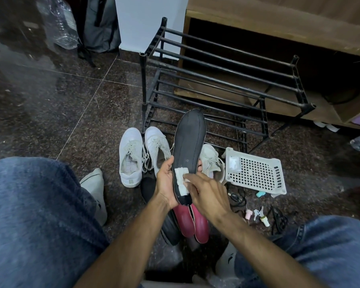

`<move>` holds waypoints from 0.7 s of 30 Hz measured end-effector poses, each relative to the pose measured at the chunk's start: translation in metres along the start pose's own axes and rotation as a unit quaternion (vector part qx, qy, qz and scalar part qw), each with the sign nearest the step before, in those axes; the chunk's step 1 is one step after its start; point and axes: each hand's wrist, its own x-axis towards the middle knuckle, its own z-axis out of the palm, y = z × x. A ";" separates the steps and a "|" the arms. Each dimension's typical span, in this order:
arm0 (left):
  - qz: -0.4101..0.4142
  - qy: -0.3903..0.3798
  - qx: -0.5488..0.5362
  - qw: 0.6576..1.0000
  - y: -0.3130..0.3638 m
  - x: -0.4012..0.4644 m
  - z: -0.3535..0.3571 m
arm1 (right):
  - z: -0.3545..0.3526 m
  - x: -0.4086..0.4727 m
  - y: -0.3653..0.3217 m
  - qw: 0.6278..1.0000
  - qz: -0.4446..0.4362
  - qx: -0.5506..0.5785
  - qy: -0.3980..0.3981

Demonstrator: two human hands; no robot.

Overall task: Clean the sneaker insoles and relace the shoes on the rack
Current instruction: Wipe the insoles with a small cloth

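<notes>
- The left hand (166, 180) grips a dark insole (189, 140) by its near end, thumb along the left edge and fingertips showing past the right edge; the toe end points far, toward the rack
- The right hand (206, 195) presses a folded white wipe (181, 179) against the insole's near part, fingers curled onto it
- Two white sneakers (142, 150) stand side by side on the floor to the left, just near the black shoe rack (227, 84), laces loose
- A third white sneaker (213, 163) sits behind the insole, right of it
- A white perforated basket (256, 173) lies to the right
- Maroon insoles (192, 222) lie below the hands
- Small bottles and a black cord (279, 220) are scattered near the right knee
</notes>
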 end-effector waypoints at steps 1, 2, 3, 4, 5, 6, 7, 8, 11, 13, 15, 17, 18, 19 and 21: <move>0.000 -0.002 0.002 1.000 0.001 0.000 0.000 | -0.002 0.000 0.000 1.000 -0.018 -0.012 0.017; 0.001 -0.008 0.008 1.000 0.002 -0.001 0.000 | -0.004 0.000 0.001 0.999 -0.040 -0.016 0.028; 0.004 -0.012 0.016 1.000 0.003 -0.001 0.000 | -0.005 0.001 0.003 0.997 -0.067 -0.023 0.026; 0.008 -0.013 0.020 1.000 0.002 0.000 -0.002 | -0.006 0.002 0.005 0.995 -0.093 -0.028 0.006; 0.012 -0.009 0.025 1.000 0.002 0.000 -0.003 | -0.006 0.001 0.006 0.993 -0.115 -0.035 -0.022; 0.016 -0.004 0.030 0.999 0.002 0.000 -0.003 | -0.006 0.000 0.006 0.990 -0.128 -0.041 -0.050; 0.016 0.000 0.034 0.999 0.002 0.001 -0.004 | -0.006 -0.001 0.005 0.987 -0.133 -0.049 -0.072; 0.013 0.001 0.033 0.999 0.001 0.003 -0.006 | -0.006 -0.002 0.005 0.986 -0.133 -0.055 -0.082; -0.012 -0.003 0.023 1.000 -0.006 0.002 -0.003 | -0.009 0.006 0.002 0.989 -0.111 -0.072 -0.059; -0.027 -0.010 0.022 0.999 -0.013 0.000 0.001 | -0.013 0.026 0.006 0.993 -0.061 -0.097 -0.041; -0.039 -0.003 0.047 0.998 -0.018 -0.003 0.003 | -0.019 0.051 0.012 0.993 0.000 -0.112 -0.029; -0.053 0.004 0.061 0.997 -0.018 -0.002 0.002 | -0.026 0.074 0.020 0.994 0.061 -0.088 -0.008; -0.055 0.004 0.063 0.997 -0.017 -0.002 0.002 | -0.027 0.080 0.023 0.994 0.084 -0.069 0.006; -0.052 0.004 0.062 0.997 -0.015 -0.001 0.003 | -0.027 0.081 0.023 0.994 0.099 -0.050 0.014; -0.040 0.003 0.042 0.998 -0.013 0.000 0.003 | -0.022 0.068 0.015 0.996 0.093 -0.015 0.004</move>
